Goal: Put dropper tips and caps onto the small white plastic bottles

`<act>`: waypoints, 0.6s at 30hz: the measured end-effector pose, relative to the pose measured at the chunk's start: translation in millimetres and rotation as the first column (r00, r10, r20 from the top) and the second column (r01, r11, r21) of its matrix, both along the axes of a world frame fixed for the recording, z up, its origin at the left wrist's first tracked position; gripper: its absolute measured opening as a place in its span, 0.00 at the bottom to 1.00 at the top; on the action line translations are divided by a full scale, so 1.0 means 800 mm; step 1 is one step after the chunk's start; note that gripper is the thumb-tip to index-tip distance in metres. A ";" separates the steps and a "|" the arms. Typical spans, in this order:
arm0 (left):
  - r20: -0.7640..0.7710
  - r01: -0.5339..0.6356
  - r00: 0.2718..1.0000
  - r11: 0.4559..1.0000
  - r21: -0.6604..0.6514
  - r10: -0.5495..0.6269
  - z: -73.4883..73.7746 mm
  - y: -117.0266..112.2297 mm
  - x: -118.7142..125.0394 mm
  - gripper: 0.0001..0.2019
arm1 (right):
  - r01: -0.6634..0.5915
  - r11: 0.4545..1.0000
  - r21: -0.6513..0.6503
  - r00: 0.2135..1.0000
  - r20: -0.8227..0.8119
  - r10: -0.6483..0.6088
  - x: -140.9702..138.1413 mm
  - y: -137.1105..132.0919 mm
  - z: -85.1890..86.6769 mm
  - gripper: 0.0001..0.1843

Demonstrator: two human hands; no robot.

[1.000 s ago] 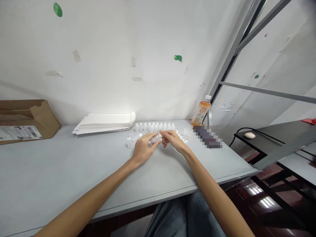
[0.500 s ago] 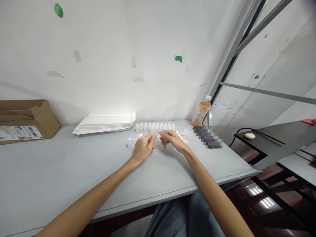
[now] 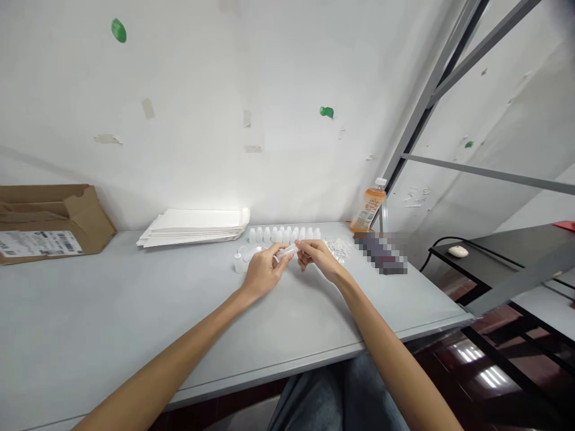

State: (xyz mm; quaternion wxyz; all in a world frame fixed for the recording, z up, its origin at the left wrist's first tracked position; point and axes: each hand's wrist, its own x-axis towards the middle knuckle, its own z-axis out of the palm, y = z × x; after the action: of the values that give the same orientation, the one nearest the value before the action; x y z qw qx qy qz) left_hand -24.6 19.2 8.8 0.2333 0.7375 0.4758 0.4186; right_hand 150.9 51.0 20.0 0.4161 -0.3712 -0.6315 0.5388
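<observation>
One translucent tube (image 3: 286,253), contents indistinct, body in left hand (image 3: 261,272), end in right hand (image 3: 318,256)

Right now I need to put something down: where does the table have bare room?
Widest: the left part of the table, in front of the box and white stack. Smaller: between the left arm and right arm; beyond the right arm, in front of the blurred item. Crowded: around the left hand and right hand, bottles behind, small parts to the right.

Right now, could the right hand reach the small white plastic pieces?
Likely yes: the small white plastic pieces lie close beside the right hand, with nothing visible between, though it appears busy with the translucent cylindrical plastic container.
</observation>
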 end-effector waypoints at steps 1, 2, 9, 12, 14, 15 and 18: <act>0.039 0.030 0.999 0.998 -0.051 -0.028 0.002 -0.001 0.000 0.15 | 0.004 1.000 -0.005 1.000 -0.014 -0.004 0.000 0.000 0.000 0.25; 0.071 0.061 0.996 0.994 -0.095 -0.054 0.004 -0.002 0.000 0.17 | 0.008 1.000 -0.009 1.000 -0.028 -0.008 0.000 -0.001 0.001 0.24; -0.094 -0.068 0.993 0.995 0.075 0.075 0.003 -0.005 0.004 0.17 | 0.046 0.999 -0.001 0.998 -0.051 -0.046 -0.002 -0.003 0.006 0.23; -0.109 -0.070 0.990 0.987 0.146 0.086 -0.002 -0.003 0.004 0.16 | 0.054 0.999 0.007 0.998 -0.015 -0.054 -0.001 -0.002 0.005 0.24; -0.090 -0.070 0.993 0.988 0.140 0.083 -0.003 -0.002 0.004 0.13 | 0.057 0.998 0.013 0.998 0.009 -0.057 -0.002 -0.002 0.004 0.25; -0.075 -0.073 0.994 0.990 0.123 0.083 -0.003 -0.002 0.004 0.12 | 0.061 0.998 0.019 0.998 0.014 -0.061 -0.002 -0.002 0.003 0.25; -0.028 -0.072 0.997 0.995 0.062 0.073 0.002 -0.001 0.002 0.14 | 0.073 0.997 0.036 0.997 -0.011 -0.073 -0.002 -0.001 0.002 0.24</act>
State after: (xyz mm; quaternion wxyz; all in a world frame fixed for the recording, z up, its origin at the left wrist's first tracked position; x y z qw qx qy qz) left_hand -22.6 18.2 10.5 0.1880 0.7329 0.4927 0.4298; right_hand 149.1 49.8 21.7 0.4452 -0.3838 -0.6252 0.5134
